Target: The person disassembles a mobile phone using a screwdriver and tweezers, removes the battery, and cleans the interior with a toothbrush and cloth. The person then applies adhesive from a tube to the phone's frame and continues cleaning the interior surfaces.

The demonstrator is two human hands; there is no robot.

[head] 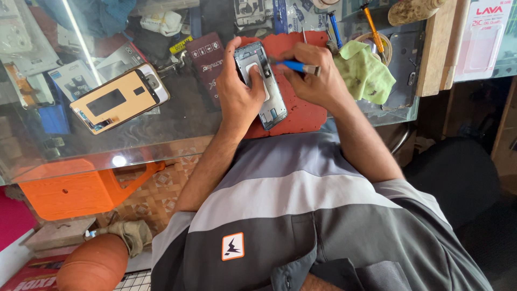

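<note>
My left hand [238,94] grips a bare phone frame [265,86], thumb pressed on its middle, holding it over a red mat [304,116] on the glass counter. Pinched in the fingers of my right hand [314,78] is a small blue-handled brush [298,67]. Its tip points left and meets the upper part of the frame.
A detached gold phone back panel [119,98] lies to the left on the glass counter [161,134]. A green cloth [365,73] sits right of my right hand, with blue and orange screwdrivers [372,27] behind it. An orange stool [81,188] shows beneath the glass. Small parts and boxes crowd the far edge.
</note>
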